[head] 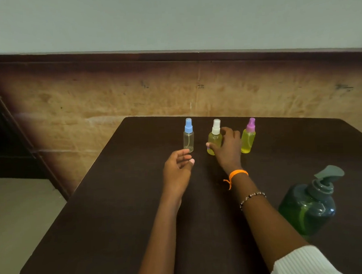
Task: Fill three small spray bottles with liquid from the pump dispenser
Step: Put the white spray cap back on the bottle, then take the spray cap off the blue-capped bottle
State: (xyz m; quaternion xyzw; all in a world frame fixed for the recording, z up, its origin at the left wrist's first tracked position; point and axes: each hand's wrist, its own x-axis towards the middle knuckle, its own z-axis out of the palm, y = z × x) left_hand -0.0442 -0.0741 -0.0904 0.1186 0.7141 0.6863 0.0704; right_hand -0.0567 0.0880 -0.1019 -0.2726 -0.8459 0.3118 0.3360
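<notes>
Three small spray bottles stand in a row near the far edge of the dark table point(118, 234). The blue-capped bottle point(188, 136) on the left looks clear and empty. The white-capped bottle point(214, 138) in the middle and the pink-capped bottle point(248, 136) on the right hold yellow-green liquid. My right hand point(228, 149) grips the white-capped bottle, thumb on its left side. My left hand point(178, 168) hovers just below the blue-capped bottle with relaxed fingers, holding nothing. The green pump dispenser point(311, 205) stands at the near right, beside my right forearm.
Behind the table runs a tan stone wall point(131, 93) with a dark ledge on top. The table's left edge drops to a pale floor point(18, 218).
</notes>
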